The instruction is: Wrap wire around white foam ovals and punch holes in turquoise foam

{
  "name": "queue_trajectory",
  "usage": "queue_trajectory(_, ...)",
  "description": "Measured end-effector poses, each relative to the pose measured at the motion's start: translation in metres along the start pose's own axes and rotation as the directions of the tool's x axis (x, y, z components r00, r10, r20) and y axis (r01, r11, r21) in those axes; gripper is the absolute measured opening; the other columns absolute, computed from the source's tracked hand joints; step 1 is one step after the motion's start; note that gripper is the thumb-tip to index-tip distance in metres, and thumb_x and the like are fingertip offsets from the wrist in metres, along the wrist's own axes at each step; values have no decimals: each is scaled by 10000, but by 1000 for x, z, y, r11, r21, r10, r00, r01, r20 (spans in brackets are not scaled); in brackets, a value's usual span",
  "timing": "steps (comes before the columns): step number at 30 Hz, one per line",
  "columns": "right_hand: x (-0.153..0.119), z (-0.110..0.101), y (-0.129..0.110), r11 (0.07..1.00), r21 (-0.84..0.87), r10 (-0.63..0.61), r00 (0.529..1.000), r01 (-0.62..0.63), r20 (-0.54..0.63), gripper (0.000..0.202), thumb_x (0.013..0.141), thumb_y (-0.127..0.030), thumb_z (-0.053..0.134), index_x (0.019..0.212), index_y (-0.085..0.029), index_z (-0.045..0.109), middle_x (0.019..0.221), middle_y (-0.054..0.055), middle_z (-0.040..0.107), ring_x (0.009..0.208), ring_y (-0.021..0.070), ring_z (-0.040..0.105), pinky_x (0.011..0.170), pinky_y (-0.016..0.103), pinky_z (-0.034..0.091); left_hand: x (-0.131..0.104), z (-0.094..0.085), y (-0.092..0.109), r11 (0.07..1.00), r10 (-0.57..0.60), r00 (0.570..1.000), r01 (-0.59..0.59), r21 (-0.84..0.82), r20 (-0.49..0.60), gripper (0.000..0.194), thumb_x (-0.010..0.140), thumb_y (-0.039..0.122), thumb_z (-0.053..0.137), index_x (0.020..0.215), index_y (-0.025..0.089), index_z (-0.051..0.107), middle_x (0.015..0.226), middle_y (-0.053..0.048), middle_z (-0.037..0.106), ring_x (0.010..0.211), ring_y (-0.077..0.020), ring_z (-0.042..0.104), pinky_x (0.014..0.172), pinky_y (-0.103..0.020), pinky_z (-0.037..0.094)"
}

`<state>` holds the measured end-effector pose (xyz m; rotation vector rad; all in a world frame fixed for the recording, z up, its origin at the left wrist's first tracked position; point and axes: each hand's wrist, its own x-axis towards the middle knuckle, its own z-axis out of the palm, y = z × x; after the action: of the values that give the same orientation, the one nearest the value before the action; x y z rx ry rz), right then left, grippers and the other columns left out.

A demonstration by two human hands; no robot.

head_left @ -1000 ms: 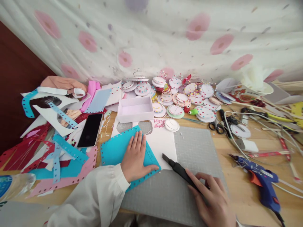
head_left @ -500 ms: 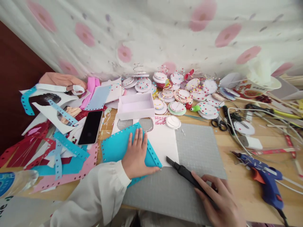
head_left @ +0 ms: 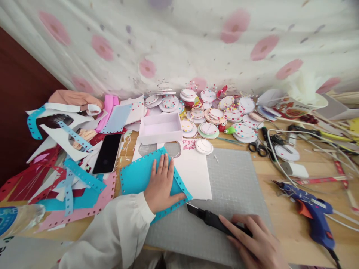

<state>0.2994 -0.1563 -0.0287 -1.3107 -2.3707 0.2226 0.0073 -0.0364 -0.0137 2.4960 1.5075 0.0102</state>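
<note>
My left hand (head_left: 161, 183) lies flat with fingers spread on a blue sheet (head_left: 137, 173) that has small holes punched along its edges. The sheet rests partly on white paper (head_left: 198, 175) and partly on a grey cutting mat (head_left: 232, 179). In my right hand (head_left: 255, 239) is a black utility knife (head_left: 214, 220), my fingers wrapped round its handle. Its blade points left, with the tip close to the blue sheet's lower right corner. Whether the blade touches the sheet I cannot tell.
A black phone (head_left: 108, 153) and a heap of paper strips (head_left: 81, 173) lie on the left. Behind the mat stand a white box (head_left: 160, 129) and several layered paper discs (head_left: 209, 129). Scissors (head_left: 258, 148), cables and a blue glue gun (head_left: 311, 213) are on the right.
My right hand has moved the knife left and down, bringing its blade from over the white paper's lower edge to beside the blue sheet's corner. My left hand stays on the sheet.
</note>
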Motion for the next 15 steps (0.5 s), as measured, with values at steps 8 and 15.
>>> queue_trajectory(8, 14, 3, -5, 997, -61, 55, 998, -56, -19, 405, 906, -284, 485, 1306, -269, 545, 941, 83, 607, 802, 184, 557, 614, 253, 529, -1, 1, 0, 1000, 18, 1000, -17, 18, -26, 1041, 787, 760, 322, 1451, -26, 161, 1524, -295, 46, 1425, -398, -6, 1113, -615, 59)
queue_trajectory(15, 25, 11, -13, 988, -85, 131, 991, -133, -24, 409, 922, -319, 465, 1324, -276, 525, 937, 67, 624, 795, 177, 560, 572, 225, 522, -3, 1, 1, 999, 30, 998, -28, 35, -55, 943, 847, 701, 277, 1455, -12, 171, 1530, -275, 64, 1431, -377, -3, 1122, -597, 69)
